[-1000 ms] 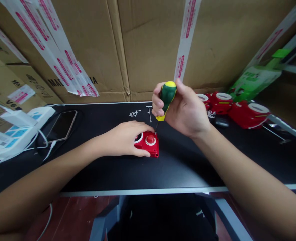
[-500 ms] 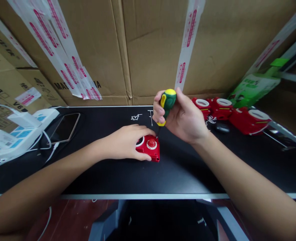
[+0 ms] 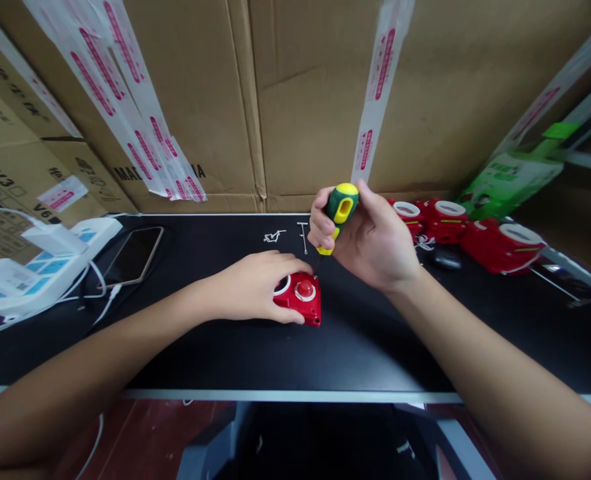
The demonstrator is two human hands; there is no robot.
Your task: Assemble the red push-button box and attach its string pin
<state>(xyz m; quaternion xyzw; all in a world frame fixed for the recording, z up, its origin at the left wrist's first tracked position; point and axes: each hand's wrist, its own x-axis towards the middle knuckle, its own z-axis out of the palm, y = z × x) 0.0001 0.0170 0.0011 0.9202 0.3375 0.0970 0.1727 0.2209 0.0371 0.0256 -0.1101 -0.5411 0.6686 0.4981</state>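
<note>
My left hand (image 3: 253, 287) is wrapped round a red plastic housing (image 3: 308, 308) with a round red knob (image 3: 305, 288) in a white ring, and keeps it against the black table. In my right hand (image 3: 370, 237) is a screwdriver (image 3: 342, 205) with a green and yellow handle, its shaft pointing down. The tip meets the far right corner of the housing; a screw there is too small to make out. Just beyond lie a small white T-shaped piece (image 3: 303, 237) and a thin white bent part (image 3: 274, 237).
Several similar red housings (image 3: 500, 243) stand at the right back, near a black computer mouse (image 3: 445, 258) and a green and white bottle (image 3: 513, 173). To the left are a phone (image 3: 131, 255) and a white power strip (image 3: 50, 267) with cables. Cardboard boxes (image 3: 305, 100) wall off the back.
The screwdriver's handle has turned in my right hand, so its yellow inset now faces more toward me. My left hand keeps its hold on the red housing. The whole view has shifted slightly.
</note>
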